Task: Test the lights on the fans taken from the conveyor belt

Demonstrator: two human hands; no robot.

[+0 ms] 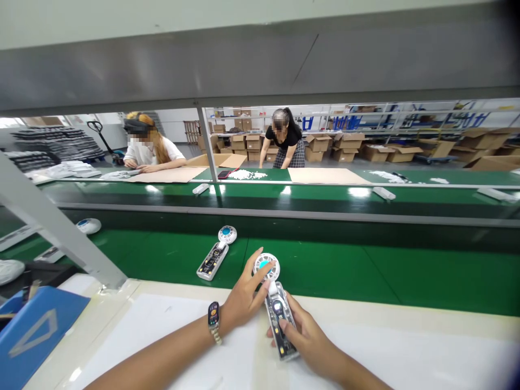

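Over the white work surface I hold a handheld fan (279, 319), its see-through body showing a dark circuit board and its round white head having a blue centre. My right hand (306, 333) is wrapped round the body, thumb on the front. At the fan's head is my left hand (247, 292), closed about it with fingers across the grille and near the neck. A second fan of the same kind (213, 261) lies on the green conveyor belt, beyond my left hand and apart from it.
A grey post (60, 227) slants down on the left, near a blue bin (44, 325). Another round white fan head (88, 226) lies beyond the post. Across the line, two people work at a green bench (280, 174) with small white parts. A grey shelf (260, 59) spans overhead.
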